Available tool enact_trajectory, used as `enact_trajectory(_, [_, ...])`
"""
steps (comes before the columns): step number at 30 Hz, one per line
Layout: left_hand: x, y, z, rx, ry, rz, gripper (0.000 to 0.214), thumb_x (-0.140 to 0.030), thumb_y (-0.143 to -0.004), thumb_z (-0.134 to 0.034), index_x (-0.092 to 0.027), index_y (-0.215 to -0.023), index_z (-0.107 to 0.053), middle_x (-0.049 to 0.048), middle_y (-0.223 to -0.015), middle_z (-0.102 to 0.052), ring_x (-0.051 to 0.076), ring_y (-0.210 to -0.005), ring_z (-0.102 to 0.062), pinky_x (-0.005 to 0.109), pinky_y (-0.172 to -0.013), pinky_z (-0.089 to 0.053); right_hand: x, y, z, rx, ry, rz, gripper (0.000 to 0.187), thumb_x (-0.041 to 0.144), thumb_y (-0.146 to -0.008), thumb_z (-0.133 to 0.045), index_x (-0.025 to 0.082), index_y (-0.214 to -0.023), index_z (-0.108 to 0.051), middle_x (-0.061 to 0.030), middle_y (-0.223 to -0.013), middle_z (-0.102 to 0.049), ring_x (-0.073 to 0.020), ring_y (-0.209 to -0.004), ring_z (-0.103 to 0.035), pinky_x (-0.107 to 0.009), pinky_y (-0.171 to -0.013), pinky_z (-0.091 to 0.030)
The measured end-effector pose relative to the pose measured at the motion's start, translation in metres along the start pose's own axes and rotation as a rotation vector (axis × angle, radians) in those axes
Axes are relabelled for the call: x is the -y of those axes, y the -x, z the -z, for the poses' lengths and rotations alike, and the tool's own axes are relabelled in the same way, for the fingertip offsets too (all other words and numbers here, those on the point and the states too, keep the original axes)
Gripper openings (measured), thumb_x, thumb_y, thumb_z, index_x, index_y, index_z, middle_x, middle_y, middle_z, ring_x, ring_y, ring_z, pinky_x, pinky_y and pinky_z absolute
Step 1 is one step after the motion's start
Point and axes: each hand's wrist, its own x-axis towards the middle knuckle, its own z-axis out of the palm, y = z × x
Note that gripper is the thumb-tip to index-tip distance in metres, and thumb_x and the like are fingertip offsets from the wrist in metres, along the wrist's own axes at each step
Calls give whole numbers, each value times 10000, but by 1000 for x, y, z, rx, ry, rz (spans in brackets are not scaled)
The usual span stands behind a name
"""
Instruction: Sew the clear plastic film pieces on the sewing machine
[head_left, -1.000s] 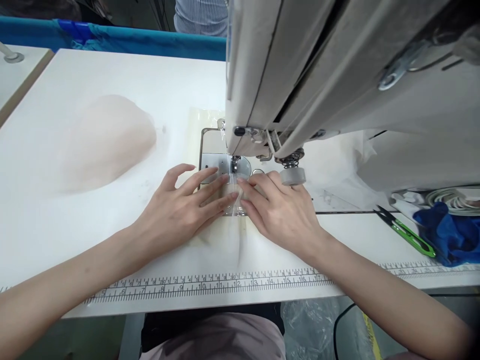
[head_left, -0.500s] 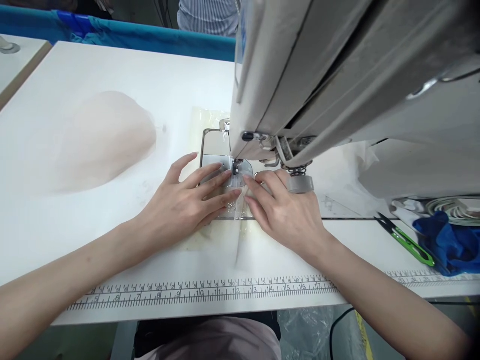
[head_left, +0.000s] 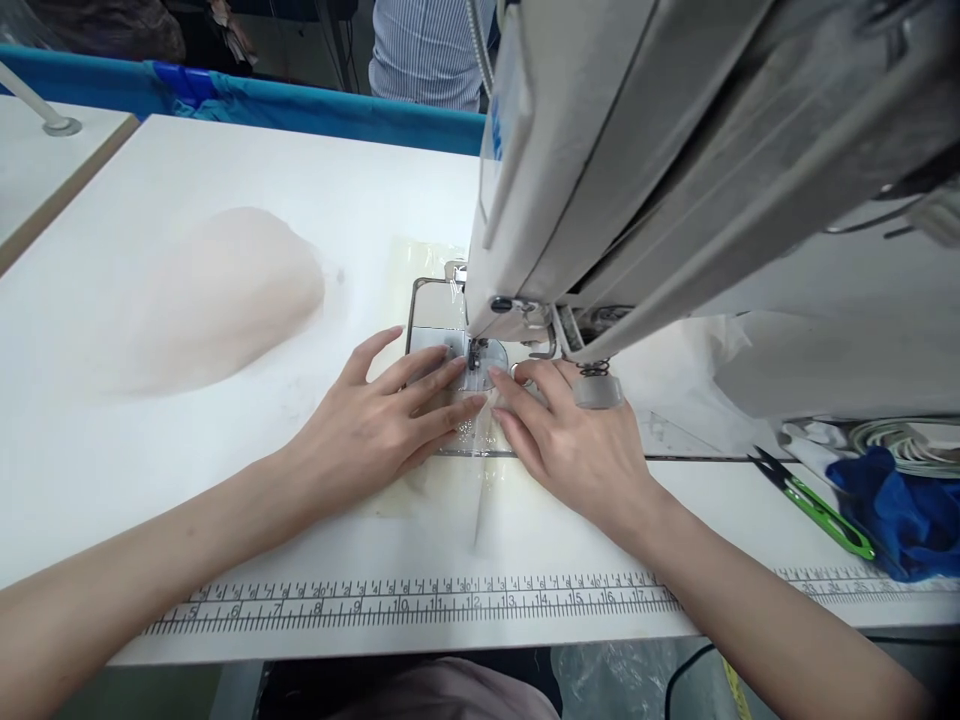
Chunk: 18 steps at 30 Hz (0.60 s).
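Observation:
My left hand [head_left: 382,425] lies flat with its fingers spread, their tips on the sheer, pale fabric [head_left: 478,490] just left of the presser foot [head_left: 474,355]. To the right of the foot, my right hand [head_left: 566,430] rests with bent fingers. Its thumb and index fingertips are apart and press on the fabric; the other fingers are partly hidden below the sewing machine's [head_left: 600,170] head. A narrow, see-through strip of the fabric trails toward the table's front edge. Under the foot is the metal needle plate [head_left: 431,345].
A sheer beige piece [head_left: 255,290] lies on the white table at left. White sheer material [head_left: 675,375] is under the machine arm. Green thread snips [head_left: 821,510] and blue cloth [head_left: 900,510] lie at right. A ruler tape [head_left: 405,602] runs along the front edge. A person in stripes [head_left: 424,50] is behind.
The whole view has shifted slightly, so everything sits a little lower in the picture. Both hands keep nearly the same place beside the presser foot.

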Motion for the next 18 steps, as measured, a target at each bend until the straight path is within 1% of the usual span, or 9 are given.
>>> enact_trajectory(6, [2, 0, -4, -21, 23, 0, 304, -285, -983, -502, -278, -1276, -583, 71, -1346, -601, 252, -1279, -530, 554, -1090, -364, 0, -1, 0, 4, 1, -16, 313, 303, -987, -468, 158, -1186, -660, -85, -971, -699, -215, -974, -553, -331, -693, -354])
enact_trajectory(11, [5, 0, -7, -7, 32, 18, 321, -267, -989, -479, -281, -1298, -563, 72, -1390, -562, 261, -1297, -511, 570, -1100, -347, 0, -4, -1, 22, 2, -40, 320, 299, -994, -441, 166, -1199, -649, -102, -1053, -677, -218, -984, -544, -335, -725, -366])
enact_trajectory(14, [6, -1, -7, 15, 24, 27, 343, -264, -988, -471, -305, -1324, -529, 59, -1407, -547, 269, -1315, -490, 584, -1096, -343, -1, -5, -2, 40, -6, -58, 322, 300, -995, -436, 168, -1197, -648, -107, -1077, -669, -225, -991, -547, -339, -733, -370])
enact_trajectory(16, [5, -1, -5, 11, 15, 29, 348, -270, -986, -473, -320, -1327, -518, 50, -1406, -548, 273, -1318, -485, 583, -1092, -340, -2, -4, -1, 39, -3, -48, 321, 294, -993, -442, 167, -1208, -644, -106, -1061, -675, -227, -976, -558, -345, -738, -374])
enact_trajectory(18, [3, 0, 0, -26, -12, 12, 327, -264, -978, -489, -306, -1299, -540, 43, -1371, -581, 267, -1263, -530, 546, -1066, -365, -5, -2, 5, 19, -16, -17, 309, 275, -988, -457, 171, -1209, -645, -92, -1001, -692, -216, -914, -579, -347, -732, -377])
